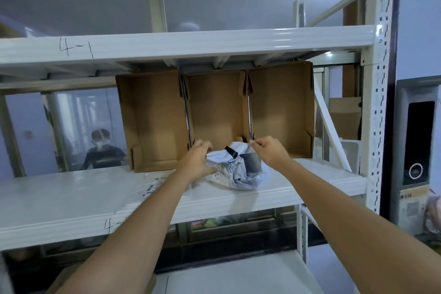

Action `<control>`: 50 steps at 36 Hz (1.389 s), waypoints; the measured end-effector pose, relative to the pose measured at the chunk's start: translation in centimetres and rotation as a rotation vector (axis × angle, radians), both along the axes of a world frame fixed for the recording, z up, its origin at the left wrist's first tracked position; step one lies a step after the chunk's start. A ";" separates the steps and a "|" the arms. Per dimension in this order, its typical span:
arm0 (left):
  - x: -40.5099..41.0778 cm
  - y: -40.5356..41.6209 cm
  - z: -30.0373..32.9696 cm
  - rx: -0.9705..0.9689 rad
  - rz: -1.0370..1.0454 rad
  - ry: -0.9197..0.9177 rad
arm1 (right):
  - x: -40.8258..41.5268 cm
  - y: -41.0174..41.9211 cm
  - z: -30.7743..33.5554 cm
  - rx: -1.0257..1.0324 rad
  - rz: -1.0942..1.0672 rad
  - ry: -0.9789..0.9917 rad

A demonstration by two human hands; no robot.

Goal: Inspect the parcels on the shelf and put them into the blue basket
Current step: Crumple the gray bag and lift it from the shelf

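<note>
Your left hand (199, 159) and right hand (267, 150) grip the crumpled grey plastic mailer parcel (238, 172) before the middle cardboard box (217, 107); it looks soft, light, slippery, so bunch its edges.

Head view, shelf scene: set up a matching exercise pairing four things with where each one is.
Things:
1. grey parcel
2. left hand
3. right hand
4. flat white mailer

Places:
A. on the parcel's right upper edge
B. lying flat on the shelf, left of the left forearm
C. on the parcel's left side
D. at the shelf front, before the middle cardboard box

Pairs: 1-D, 2-C, 3-A, 4-B
</note>
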State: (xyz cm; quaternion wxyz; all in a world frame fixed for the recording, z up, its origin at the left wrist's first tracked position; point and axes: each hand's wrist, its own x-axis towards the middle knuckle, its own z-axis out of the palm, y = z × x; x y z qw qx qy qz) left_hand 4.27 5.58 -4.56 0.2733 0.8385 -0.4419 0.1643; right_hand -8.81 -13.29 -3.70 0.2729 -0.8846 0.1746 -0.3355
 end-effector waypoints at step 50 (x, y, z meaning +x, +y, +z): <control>1.4 -2.2 9.3 -0.457 0.142 -0.074 | 2.4 -1.5 8.0 -0.209 -0.215 -0.034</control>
